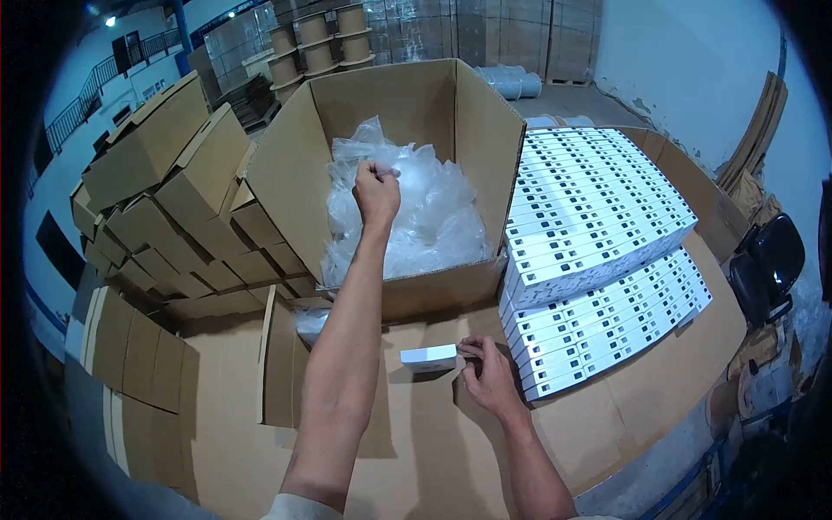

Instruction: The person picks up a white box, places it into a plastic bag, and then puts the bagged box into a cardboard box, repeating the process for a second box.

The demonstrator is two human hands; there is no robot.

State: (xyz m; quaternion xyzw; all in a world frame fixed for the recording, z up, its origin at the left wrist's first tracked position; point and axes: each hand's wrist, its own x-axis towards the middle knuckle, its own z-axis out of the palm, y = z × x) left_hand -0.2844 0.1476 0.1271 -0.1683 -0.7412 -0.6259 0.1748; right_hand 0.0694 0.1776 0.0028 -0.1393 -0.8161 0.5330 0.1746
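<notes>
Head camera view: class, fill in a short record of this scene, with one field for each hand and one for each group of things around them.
left hand: fist closed on clear plastic bags inside the carton
right hand: fingers grip the end of a small white box lying on the cardboard worktop
open carton: holds the heap of bags
stacked white boxes: neat rows, right of the carton
folded cartons: piled to the left

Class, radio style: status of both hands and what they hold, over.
Left hand shut on plastic bag inside big carton. Right hand pinching small white box on cardboard. Stacked white boxes close alongside.
</notes>
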